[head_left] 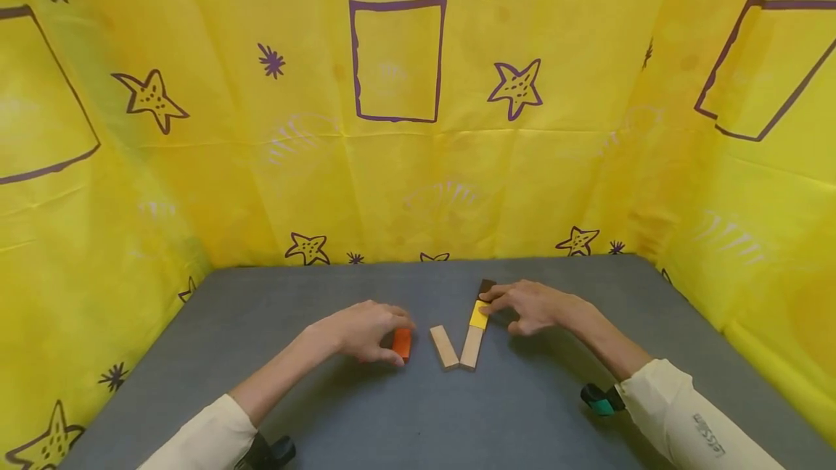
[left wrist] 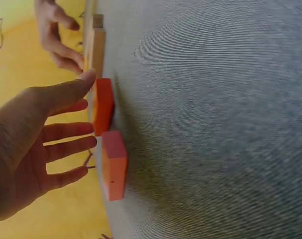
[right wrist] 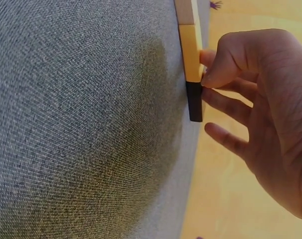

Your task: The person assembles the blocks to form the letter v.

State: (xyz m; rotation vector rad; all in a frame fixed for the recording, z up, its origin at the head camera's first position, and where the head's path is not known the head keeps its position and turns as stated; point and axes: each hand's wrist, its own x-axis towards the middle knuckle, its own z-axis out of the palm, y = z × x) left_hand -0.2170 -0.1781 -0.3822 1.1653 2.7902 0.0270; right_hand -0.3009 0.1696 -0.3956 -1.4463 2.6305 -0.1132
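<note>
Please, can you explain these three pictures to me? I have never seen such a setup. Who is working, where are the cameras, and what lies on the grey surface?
A person works with two bare hands. One camera sits on the head; one sits on each wrist, so those views look sideways. On the grey table lie small blocks. The left hand touches an orange block; the left wrist view shows a second orange block beside it. The right hand touches with its fingers a row of three: a brown block, a yellow block and a long wooden block. Another wooden block lies apart. Yellow cloth surrounds everything.
</note>
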